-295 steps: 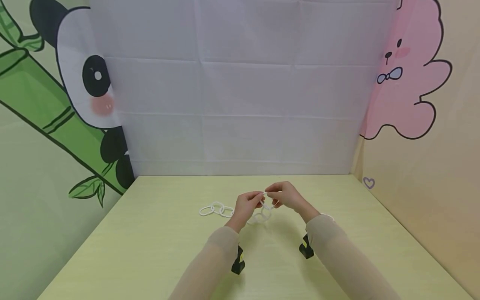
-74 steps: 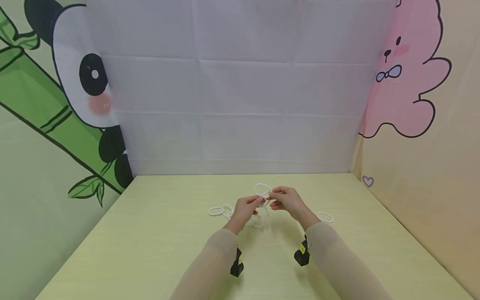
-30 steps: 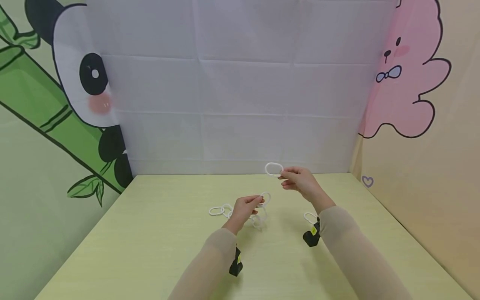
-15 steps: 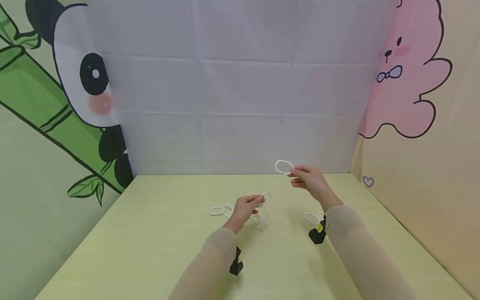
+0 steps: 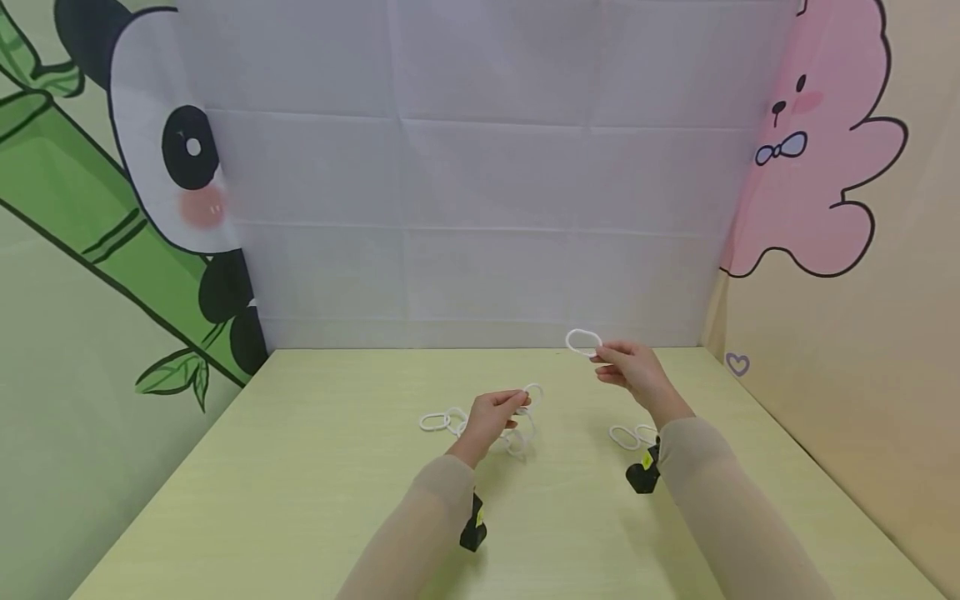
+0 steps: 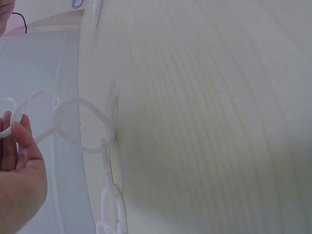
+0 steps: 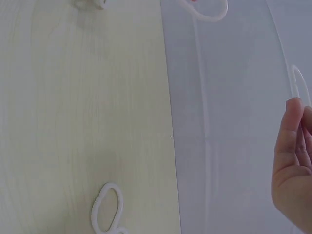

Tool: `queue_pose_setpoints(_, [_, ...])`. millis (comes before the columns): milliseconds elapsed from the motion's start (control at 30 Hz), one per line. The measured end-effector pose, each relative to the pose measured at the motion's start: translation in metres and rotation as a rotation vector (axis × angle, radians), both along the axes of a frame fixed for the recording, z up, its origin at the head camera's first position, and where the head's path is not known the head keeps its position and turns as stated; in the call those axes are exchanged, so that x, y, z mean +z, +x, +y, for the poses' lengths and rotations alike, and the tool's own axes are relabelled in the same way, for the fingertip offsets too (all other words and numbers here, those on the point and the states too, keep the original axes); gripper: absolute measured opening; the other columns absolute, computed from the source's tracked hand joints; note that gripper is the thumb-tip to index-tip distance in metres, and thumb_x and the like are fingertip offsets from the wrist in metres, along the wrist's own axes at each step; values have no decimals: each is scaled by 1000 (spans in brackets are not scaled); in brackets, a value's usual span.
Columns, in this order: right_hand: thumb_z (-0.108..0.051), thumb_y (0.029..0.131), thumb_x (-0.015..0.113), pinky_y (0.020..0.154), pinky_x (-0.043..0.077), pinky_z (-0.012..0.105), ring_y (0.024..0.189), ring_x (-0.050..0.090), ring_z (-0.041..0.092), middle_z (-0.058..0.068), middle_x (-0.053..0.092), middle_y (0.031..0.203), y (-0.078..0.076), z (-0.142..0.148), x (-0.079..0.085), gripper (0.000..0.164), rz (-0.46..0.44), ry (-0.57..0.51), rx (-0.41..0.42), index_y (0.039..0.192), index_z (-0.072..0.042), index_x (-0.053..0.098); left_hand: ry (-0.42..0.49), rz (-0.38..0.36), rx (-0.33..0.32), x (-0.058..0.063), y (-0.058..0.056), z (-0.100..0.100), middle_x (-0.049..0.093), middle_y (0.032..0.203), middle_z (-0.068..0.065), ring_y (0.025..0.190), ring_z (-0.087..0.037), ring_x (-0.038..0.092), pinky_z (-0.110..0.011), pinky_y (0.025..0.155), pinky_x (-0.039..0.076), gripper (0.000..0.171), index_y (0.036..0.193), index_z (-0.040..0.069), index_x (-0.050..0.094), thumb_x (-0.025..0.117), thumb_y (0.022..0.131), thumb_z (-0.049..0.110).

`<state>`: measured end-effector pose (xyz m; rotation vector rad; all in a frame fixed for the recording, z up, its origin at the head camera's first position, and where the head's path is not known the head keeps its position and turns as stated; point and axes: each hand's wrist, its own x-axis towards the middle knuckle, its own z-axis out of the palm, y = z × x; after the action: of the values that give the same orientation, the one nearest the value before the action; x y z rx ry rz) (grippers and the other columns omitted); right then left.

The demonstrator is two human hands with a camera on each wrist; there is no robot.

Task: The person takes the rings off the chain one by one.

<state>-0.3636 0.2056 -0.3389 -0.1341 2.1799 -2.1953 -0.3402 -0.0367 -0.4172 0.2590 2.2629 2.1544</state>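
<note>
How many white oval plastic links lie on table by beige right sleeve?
2 visible: the left link, in the open; the right link beside it, partly behind the sleeve. More may be hidden.

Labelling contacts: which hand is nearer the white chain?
Left: the left hand pinches the white chain; the right hand is raised to its right, holding a separate link.

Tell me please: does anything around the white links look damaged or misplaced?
Nothing stands out. The left hand holds the chain, part of which lies on the table; the right hand pinches a single link, and two links lie on the right. No break shows, though tiny cracks might not show.
</note>
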Motion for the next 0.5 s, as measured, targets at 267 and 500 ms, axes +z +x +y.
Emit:
queue_pose_setpoints(267, [-10, 92, 57, 65, 53, 22, 68, 62, 12, 4, 64, 85, -1, 8, -16, 33, -44, -12, -7, 117, 10, 48, -3, -3, -10, 1, 1, 0, 67, 102, -6, 89, -12, 58, -25, 70, 51, 34, 111, 0, 65, 60, 91, 26])
queue_pose_setpoints(500, [-6, 93, 55, 63, 53, 21, 67, 62, 12, 5, 64, 84, 2, 9, -29, 35, -57, -13, -16, 120, 14, 45, -7, -2, -18, 1, 1, 0, 66, 103, -7, 90, -13, 58, -26, 70, 51, 36, 114, -1, 64, 59, 91, 27])
